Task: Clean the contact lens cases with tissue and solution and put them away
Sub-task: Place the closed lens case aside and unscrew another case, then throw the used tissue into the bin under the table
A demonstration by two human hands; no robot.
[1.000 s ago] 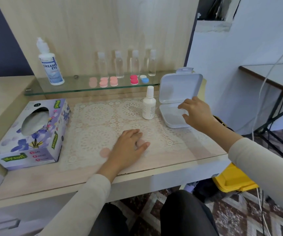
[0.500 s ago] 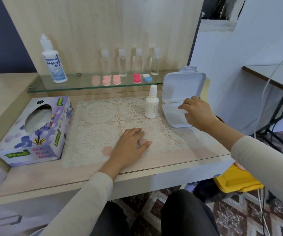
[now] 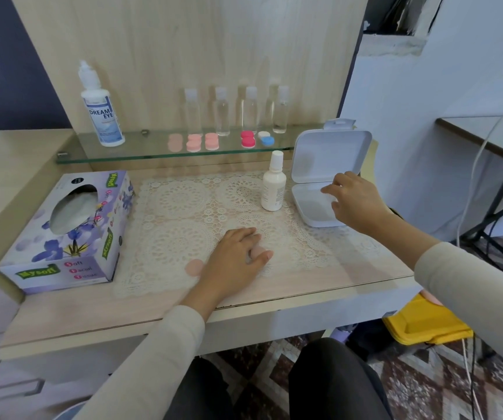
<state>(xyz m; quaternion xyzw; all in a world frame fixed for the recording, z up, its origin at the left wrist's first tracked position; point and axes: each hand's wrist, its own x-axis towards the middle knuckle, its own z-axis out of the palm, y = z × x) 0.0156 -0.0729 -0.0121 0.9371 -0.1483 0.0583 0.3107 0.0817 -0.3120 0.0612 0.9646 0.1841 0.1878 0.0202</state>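
A white wall [image 3: 426,86] and a patterned tile floor [image 3: 441,389] frame a pale wooden desk [image 3: 350,277] with a tall wood-grain back panel [image 3: 183,40]. A glass shelf [image 3: 153,153] runs along the foot of that panel, and a lace mat [image 3: 180,225] covers the middle of the desktop. A purple floral tissue box [image 3: 71,234] sits at the mat's left edge. At the right edge a white hinged box [image 3: 329,153] stands open, lid upright. The right hand [image 3: 356,201] hangs over its tray with fingers curled down; whether they grip anything cannot be told. Just left of the box stands a small white bottle [image 3: 273,186].

On the shelf are a Dream Eye solution bottle [image 3: 102,113], four clear bottles [image 3: 221,113], and in front of them pink lens cases [image 3: 194,143], a red one [image 3: 248,139] and a white-and-blue one [image 3: 266,138]. The left hand [image 3: 235,253] lies flat on the mat, fingers straight, covering most of a pale pink lens case [image 3: 194,267].
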